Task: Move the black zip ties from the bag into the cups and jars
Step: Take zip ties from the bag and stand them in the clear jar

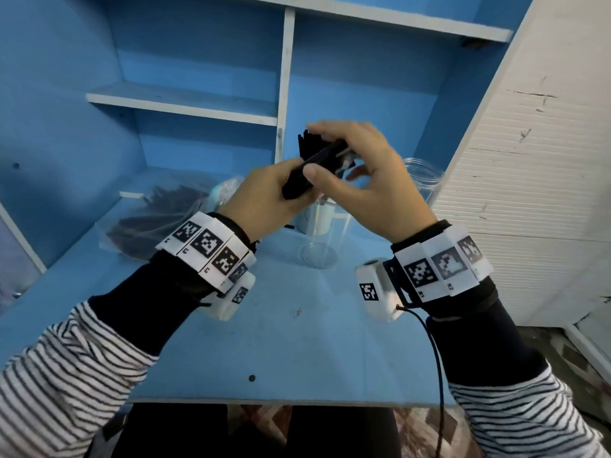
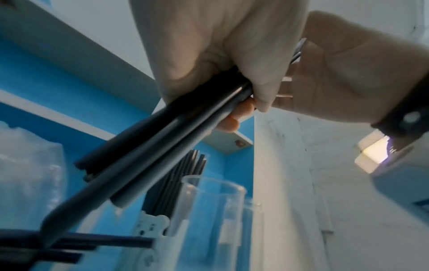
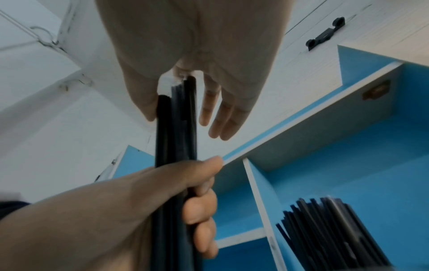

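While the left hand (image 1: 264,193) grips the zip tie bundle (image 1: 317,160) at mid-height above the desk, the right hand (image 1: 367,180) pinches its far end; advisable to square the ends, then lower them upright into the clear cup (image 1: 322,236), bag (image 1: 158,209) lying far left

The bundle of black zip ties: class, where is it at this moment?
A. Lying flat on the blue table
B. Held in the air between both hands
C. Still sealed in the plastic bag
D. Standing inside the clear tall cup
B: the left hand grips the bundle of black zip ties at its lower end while the right hand pinches its upper end, above the clear tall cup.
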A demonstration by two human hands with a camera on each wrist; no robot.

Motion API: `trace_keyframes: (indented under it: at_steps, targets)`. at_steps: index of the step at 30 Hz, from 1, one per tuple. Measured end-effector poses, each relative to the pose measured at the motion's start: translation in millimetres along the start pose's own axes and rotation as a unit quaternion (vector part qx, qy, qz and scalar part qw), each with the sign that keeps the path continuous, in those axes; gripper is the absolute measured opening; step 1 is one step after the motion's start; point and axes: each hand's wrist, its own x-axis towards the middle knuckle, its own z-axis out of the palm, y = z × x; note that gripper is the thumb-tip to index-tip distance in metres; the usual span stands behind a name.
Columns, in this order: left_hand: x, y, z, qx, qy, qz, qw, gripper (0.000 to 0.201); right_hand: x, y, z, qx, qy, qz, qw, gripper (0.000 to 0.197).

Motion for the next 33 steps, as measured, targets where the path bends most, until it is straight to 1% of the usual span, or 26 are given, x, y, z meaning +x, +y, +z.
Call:
trace_keyframes:
  at_steps: [2, 6, 9, 11, 13, 14, 16, 17, 18, 20, 24, 26, 28, 30, 32, 33]
  targets:
    - [-1, 14, 3, -0.069, -0.006, -0.018, 0.997, 0.018, 5, -9, -5, 0.018, 0.02, -0.023, 0.999, 0.039]
    - [-5, 26, 15, -0.147, -0.024, -0.051, 0.987, 0.017, 11, -19, -6, 0.057, 0.026, -0.054, 0.997, 0.045]
    - [-17, 21, 27, -0.185, -0.048, -0.081, 0.978, 0.012, 4, -11, 6, 0.028, 0.02, -0.07, 0.997, 0.034]
    - [-28, 14, 34, -0.207, -0.066, -0.105, 0.97, 0.012, -7, 1, 17, 0.014, -0.007, -0.049, 0.999, 0.024]
    - [-36, 5, 41, -0.186, -0.094, -0.134, 0.969, 0.012, -20, 12, 27, -0.003, -0.044, -0.015, 0.999, 0.021]
    - [-39, 1, 43, -0.171, -0.111, -0.151, 0.967, 0.017, -25, 17, 32, -0.013, -0.058, -0.006, 0.998, 0.022]
    - [-42, -5, 45, -0.158, -0.132, -0.179, 0.962, 0.042, -30, 21, 36, -0.02, -0.057, -0.004, 0.998, 0.024]
    - [-42, -8, 46, -0.158, -0.14, -0.188, 0.959, 0.047, -30, 22, 36, -0.019, -0.045, -0.009, 0.999, 0.024]
    - [-42, -10, 47, -0.155, -0.146, -0.195, 0.957, 0.043, -28, 22, 35, -0.019, -0.033, -0.015, 0.999, 0.024]
    - [-41, -13, 49, -0.128, -0.162, -0.208, 0.956, 0.028, -26, 21, 36, -0.021, -0.021, -0.022, 0.999, 0.024]
    - [-43, -20, 53, -0.059, -0.202, -0.217, 0.953, 0.023, -32, 17, 44, -0.029, -0.054, -0.011, 0.998, 0.026]
    - [-45, -19, 52, -0.042, -0.205, -0.214, 0.954, 0.023, -33, 14, 41, -0.021, -0.055, -0.004, 0.998, 0.035]
    - [-46, -14, 50, -0.068, -0.189, -0.208, 0.957, 0.024, -33, 11, 33, 0.001, -0.039, 0.014, 0.999, 0.059]
    - [-45, -9, 47, -0.11, -0.159, -0.193, 0.962, 0.029, -31, 8, 23, 0.035, -0.005, 0.06, 0.998, 0.084]
    - [-44, -2, 41, -0.12, -0.149, -0.155, 0.969, 0.032, -28, 9, 15, 0.049, 0.011, 0.107, 0.993, 0.093]
    - [-43, 1, 38, -0.12, -0.159, -0.133, 0.971, 0.029, -27, 11, 12, 0.043, -0.006, 0.119, 0.992, 0.092]
